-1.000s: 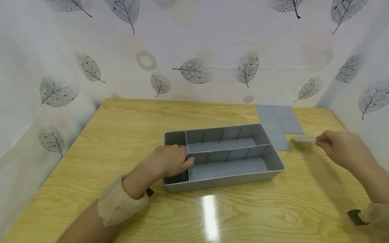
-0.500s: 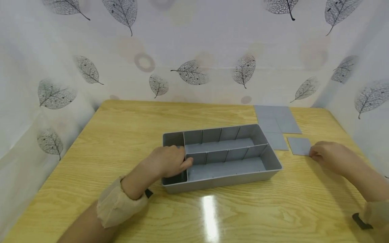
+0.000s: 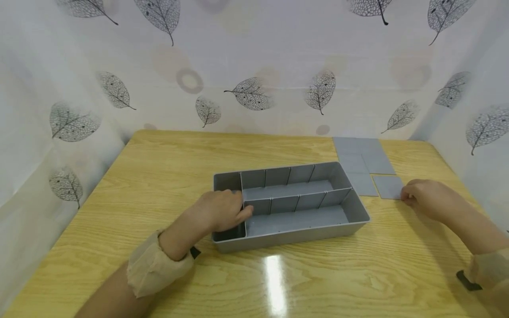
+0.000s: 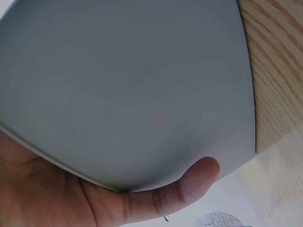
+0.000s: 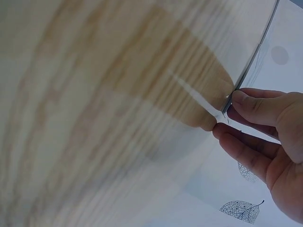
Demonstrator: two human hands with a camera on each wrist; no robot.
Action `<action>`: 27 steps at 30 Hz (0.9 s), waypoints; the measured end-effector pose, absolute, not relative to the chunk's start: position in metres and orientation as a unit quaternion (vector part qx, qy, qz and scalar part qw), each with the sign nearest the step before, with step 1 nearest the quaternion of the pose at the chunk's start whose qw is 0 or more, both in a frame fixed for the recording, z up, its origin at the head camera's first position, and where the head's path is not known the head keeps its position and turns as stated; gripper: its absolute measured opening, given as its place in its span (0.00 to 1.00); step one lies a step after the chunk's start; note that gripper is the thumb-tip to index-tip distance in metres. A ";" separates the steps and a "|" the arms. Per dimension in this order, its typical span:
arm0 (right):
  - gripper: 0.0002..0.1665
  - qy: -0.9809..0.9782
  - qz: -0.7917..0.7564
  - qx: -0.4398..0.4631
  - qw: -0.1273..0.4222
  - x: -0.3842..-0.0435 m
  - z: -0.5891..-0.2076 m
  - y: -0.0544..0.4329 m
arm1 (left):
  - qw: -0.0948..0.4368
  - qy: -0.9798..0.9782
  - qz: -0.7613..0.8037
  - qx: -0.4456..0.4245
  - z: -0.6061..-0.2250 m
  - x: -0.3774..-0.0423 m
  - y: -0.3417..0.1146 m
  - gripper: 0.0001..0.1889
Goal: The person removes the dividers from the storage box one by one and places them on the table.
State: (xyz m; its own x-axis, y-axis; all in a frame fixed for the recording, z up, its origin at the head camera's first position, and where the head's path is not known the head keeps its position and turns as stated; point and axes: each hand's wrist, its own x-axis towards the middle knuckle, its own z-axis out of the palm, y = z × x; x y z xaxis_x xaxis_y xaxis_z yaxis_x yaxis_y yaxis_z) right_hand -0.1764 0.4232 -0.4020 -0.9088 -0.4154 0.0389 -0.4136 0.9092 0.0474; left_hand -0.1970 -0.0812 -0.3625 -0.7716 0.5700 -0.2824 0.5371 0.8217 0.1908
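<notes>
Two hands busy: left hand [image 3: 222, 212] gripping tray [image 3: 302, 236] at its left end, thumb outside on the wall; right hand [image 3: 427, 198] pinching panel [image 3: 387, 186] edge, flat on table [image 3: 159, 176] beside tray.

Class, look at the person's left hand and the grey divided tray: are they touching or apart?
Touching. The left wrist view shows the thumb of the left hand pressed against the grey tray's outer wall; the head view shows its fingers over the tray's left end.
</notes>
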 end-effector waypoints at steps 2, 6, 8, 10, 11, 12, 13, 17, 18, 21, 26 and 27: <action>0.09 -0.977 -0.017 0.212 0.019 -0.179 -0.402 0.423 | 0.168 0.940 0.049 0.293 -0.362 -0.197 -0.081 0.22; 0.09 -0.977 -0.015 0.212 0.022 -0.181 -0.402 0.422 | 0.168 0.940 0.048 0.293 -0.363 -0.197 -0.082 0.22; 0.08 -0.978 -0.014 0.208 0.019 -0.182 -0.402 0.422 | 0.167 0.940 0.048 0.294 -0.363 -0.197 -0.082 0.22; 0.08 -0.979 -0.016 0.204 0.017 -0.182 -0.401 0.421 | 0.167 0.939 0.049 0.297 -0.363 -0.197 -0.082 0.22; 0.07 -0.980 -0.015 0.200 0.012 -0.182 -0.401 0.421 | 0.168 0.938 0.049 0.299 -0.363 -0.197 -0.083 0.22; 0.07 -0.980 -0.015 0.198 0.008 -0.182 -0.401 0.421 | 0.169 0.938 0.049 0.300 -0.363 -0.197 -0.083 0.22; 0.06 -0.981 -0.014 0.195 0.009 -0.182 -0.401 0.420 | 0.170 0.937 0.049 0.301 -0.362 -0.198 -0.082 0.22; 0.05 -0.982 -0.011 0.187 0.028 -0.181 -0.399 0.421 | 0.175 0.936 0.048 0.301 -0.362 -0.197 -0.082 0.22; 0.05 -0.981 -0.010 0.188 0.039 -0.181 -0.397 0.420 | 0.176 0.937 0.048 0.300 -0.362 -0.197 -0.082 0.22; 0.06 -0.979 -0.008 0.188 0.078 -0.183 -0.386 0.410 | 0.178 0.937 0.049 0.297 -0.362 -0.197 -0.082 0.23; 0.07 -0.972 0.030 0.187 0.136 -0.180 -0.354 0.365 | 0.199 0.933 0.054 0.295 -0.360 -0.199 -0.083 0.30; 0.08 -0.969 0.039 0.195 0.150 -0.178 -0.348 0.353 | 0.207 0.931 0.058 0.295 -0.360 -0.200 -0.084 0.33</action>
